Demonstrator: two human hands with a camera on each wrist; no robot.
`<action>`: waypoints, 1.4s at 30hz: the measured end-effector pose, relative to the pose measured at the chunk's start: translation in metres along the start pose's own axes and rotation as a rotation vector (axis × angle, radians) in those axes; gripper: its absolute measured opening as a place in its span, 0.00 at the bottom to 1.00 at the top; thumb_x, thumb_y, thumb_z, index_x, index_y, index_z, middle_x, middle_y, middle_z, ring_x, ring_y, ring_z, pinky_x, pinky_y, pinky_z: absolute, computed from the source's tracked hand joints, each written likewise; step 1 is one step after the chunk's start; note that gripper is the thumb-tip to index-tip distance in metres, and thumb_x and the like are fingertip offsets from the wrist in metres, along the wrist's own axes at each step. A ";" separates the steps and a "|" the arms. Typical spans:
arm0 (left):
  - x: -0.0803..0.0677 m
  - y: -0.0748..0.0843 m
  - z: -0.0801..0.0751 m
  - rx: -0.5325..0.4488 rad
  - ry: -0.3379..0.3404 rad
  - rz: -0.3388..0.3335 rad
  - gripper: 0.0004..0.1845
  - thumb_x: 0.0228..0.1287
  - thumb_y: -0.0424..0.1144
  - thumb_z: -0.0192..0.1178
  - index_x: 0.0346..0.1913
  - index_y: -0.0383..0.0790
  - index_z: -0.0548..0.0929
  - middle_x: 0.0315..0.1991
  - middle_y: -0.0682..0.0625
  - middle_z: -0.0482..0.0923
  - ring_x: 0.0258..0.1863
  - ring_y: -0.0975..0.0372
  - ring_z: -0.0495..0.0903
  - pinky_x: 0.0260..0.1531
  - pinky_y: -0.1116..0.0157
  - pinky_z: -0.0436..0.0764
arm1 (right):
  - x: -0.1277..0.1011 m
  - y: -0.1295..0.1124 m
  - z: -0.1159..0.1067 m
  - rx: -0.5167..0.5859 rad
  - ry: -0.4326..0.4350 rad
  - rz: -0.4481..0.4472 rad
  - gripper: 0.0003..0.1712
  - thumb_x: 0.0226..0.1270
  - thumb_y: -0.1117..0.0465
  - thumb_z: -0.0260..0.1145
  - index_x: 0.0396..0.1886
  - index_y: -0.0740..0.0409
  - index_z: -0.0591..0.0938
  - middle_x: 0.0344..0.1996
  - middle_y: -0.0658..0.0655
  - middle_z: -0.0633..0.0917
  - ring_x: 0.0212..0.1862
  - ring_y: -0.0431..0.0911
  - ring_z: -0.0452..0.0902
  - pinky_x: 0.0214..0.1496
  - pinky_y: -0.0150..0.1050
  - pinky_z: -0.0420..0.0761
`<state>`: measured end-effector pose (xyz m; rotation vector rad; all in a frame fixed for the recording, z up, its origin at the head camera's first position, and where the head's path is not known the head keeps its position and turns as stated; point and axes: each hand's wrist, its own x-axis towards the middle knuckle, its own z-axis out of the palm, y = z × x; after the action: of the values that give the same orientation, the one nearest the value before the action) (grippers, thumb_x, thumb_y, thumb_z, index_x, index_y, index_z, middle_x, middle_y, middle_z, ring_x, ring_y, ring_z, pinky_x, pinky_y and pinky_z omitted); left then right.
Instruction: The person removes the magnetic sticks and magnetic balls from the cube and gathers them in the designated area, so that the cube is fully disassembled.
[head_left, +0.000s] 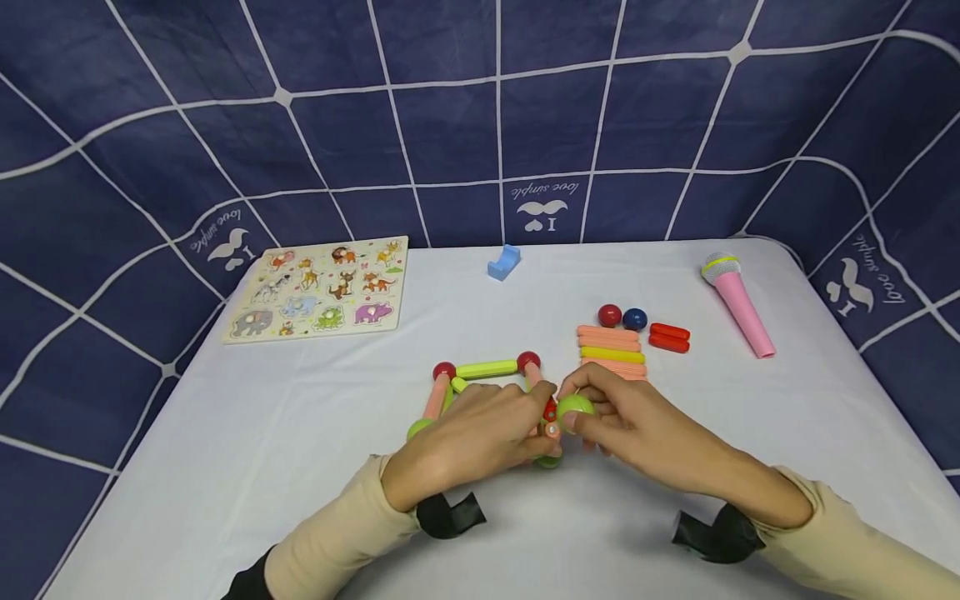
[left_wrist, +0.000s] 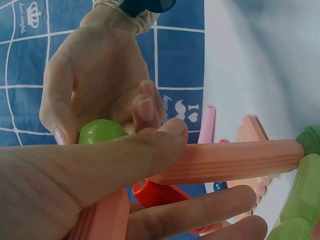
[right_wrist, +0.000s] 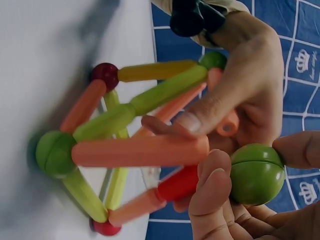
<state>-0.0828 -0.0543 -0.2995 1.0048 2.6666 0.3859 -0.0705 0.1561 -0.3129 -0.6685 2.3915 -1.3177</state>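
Note:
In the right wrist view my right hand pinches a glossy green ball between thumb and fingers. Close beside it, my left hand grips a salmon magnetic rod with its thumb; more rod ends gather there, among them a red rod. These rods belong to a frame of rods and balls on the table. A green ball and a dark red ball join its corners, with lime rods and a yellow rod between. My left hand hides part of the frame in the head view.
Beyond my right hand lie salmon and yellow rods, red rods, a red ball and a blue ball. Farther out are a pink microphone, a blue block and an animal puzzle board.

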 end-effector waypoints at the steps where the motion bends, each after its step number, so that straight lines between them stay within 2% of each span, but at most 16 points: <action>1: 0.000 0.000 0.000 0.002 0.001 -0.006 0.23 0.63 0.52 0.67 0.52 0.39 0.78 0.17 0.58 0.70 0.15 0.68 0.68 0.12 0.70 0.66 | 0.000 0.000 -0.002 -0.003 0.009 0.000 0.11 0.73 0.53 0.62 0.50 0.48 0.74 0.25 0.52 0.80 0.26 0.44 0.76 0.26 0.35 0.74; 4: -0.002 0.000 -0.001 0.014 0.002 -0.020 0.26 0.63 0.52 0.67 0.56 0.39 0.77 0.18 0.58 0.70 0.16 0.68 0.69 0.13 0.70 0.67 | -0.001 0.001 -0.008 -0.018 0.044 -0.002 0.12 0.72 0.52 0.63 0.49 0.48 0.74 0.26 0.49 0.82 0.29 0.44 0.78 0.29 0.35 0.74; 8: -0.004 -0.001 -0.001 0.025 0.000 -0.033 0.28 0.62 0.53 0.67 0.59 0.39 0.77 0.18 0.58 0.70 0.16 0.68 0.68 0.13 0.69 0.66 | 0.000 0.005 -0.019 -0.018 0.097 0.018 0.15 0.71 0.52 0.65 0.51 0.51 0.73 0.33 0.50 0.84 0.35 0.43 0.81 0.36 0.35 0.79; 12: -0.006 -0.001 0.000 0.028 0.009 -0.037 0.31 0.62 0.52 0.67 0.63 0.39 0.76 0.16 0.59 0.68 0.15 0.68 0.67 0.13 0.68 0.65 | 0.007 0.015 -0.040 -0.107 0.187 0.052 0.19 0.70 0.51 0.66 0.54 0.52 0.73 0.42 0.52 0.83 0.44 0.43 0.82 0.43 0.34 0.80; 15: -0.011 0.000 -0.002 0.065 0.051 -0.041 0.30 0.63 0.52 0.65 0.63 0.39 0.76 0.15 0.59 0.68 0.20 0.68 0.71 0.24 0.67 0.73 | 0.018 0.032 -0.062 -0.208 0.266 0.076 0.22 0.68 0.51 0.67 0.55 0.54 0.75 0.45 0.55 0.83 0.46 0.47 0.82 0.41 0.35 0.80; 17: -0.020 0.001 -0.005 0.103 0.093 -0.052 0.33 0.61 0.55 0.66 0.64 0.39 0.75 0.21 0.58 0.77 0.29 0.66 0.77 0.38 0.64 0.76 | 0.028 0.047 -0.077 -0.251 0.307 0.091 0.23 0.67 0.53 0.68 0.56 0.57 0.76 0.48 0.58 0.83 0.47 0.52 0.82 0.41 0.39 0.82; 19: -0.034 0.001 -0.012 0.130 0.143 -0.062 0.36 0.60 0.59 0.66 0.65 0.40 0.75 0.33 0.55 0.82 0.39 0.63 0.78 0.50 0.61 0.74 | 0.037 0.062 -0.088 -0.293 0.336 0.100 0.23 0.66 0.55 0.69 0.58 0.60 0.78 0.51 0.61 0.82 0.50 0.56 0.81 0.42 0.45 0.83; 22: -0.059 -0.002 -0.024 0.146 0.202 -0.071 0.38 0.57 0.63 0.66 0.64 0.43 0.75 0.52 0.52 0.80 0.50 0.61 0.75 0.55 0.58 0.72 | 0.051 0.079 -0.097 -0.331 0.358 0.104 0.24 0.66 0.59 0.69 0.59 0.63 0.78 0.53 0.64 0.81 0.53 0.60 0.79 0.46 0.53 0.82; 27: -0.099 -0.017 -0.041 0.120 0.255 -0.085 0.32 0.60 0.61 0.66 0.62 0.46 0.77 0.54 0.55 0.77 0.52 0.64 0.73 0.54 0.58 0.75 | 0.076 0.084 -0.094 -0.362 0.350 0.036 0.22 0.64 0.65 0.69 0.57 0.66 0.79 0.50 0.66 0.82 0.51 0.61 0.80 0.51 0.56 0.79; 31: -0.120 -0.031 -0.045 0.078 0.207 -0.080 0.30 0.59 0.54 0.69 0.63 0.47 0.77 0.56 0.57 0.76 0.54 0.64 0.75 0.51 0.57 0.79 | 0.100 0.084 -0.082 -0.411 0.277 -0.028 0.20 0.62 0.70 0.68 0.55 0.68 0.80 0.49 0.66 0.79 0.50 0.60 0.79 0.52 0.55 0.78; 35: -0.123 -0.039 -0.042 0.050 0.151 -0.070 0.26 0.59 0.46 0.71 0.60 0.48 0.79 0.54 0.58 0.77 0.50 0.66 0.77 0.46 0.60 0.81 | 0.119 0.090 -0.069 -0.483 0.191 -0.026 0.21 0.61 0.72 0.67 0.55 0.70 0.80 0.48 0.66 0.79 0.49 0.58 0.76 0.53 0.53 0.77; 39: -0.117 -0.041 -0.039 0.015 0.142 -0.079 0.20 0.59 0.39 0.71 0.55 0.47 0.82 0.51 0.58 0.79 0.46 0.67 0.79 0.42 0.62 0.82 | 0.128 0.097 -0.061 -0.563 0.152 -0.017 0.21 0.61 0.71 0.65 0.55 0.71 0.80 0.49 0.66 0.81 0.51 0.57 0.76 0.57 0.54 0.75; 42: -0.114 -0.041 -0.039 0.003 0.151 -0.082 0.19 0.58 0.38 0.72 0.54 0.46 0.83 0.49 0.58 0.80 0.44 0.67 0.79 0.41 0.62 0.83 | 0.130 0.102 -0.058 -0.621 0.149 -0.026 0.20 0.61 0.71 0.64 0.54 0.73 0.80 0.48 0.67 0.82 0.51 0.59 0.77 0.59 0.55 0.74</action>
<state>-0.0379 -0.1662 -0.2596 0.8965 2.8320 0.4577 -0.2327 0.1730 -0.3779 -0.7759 2.9423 -0.6285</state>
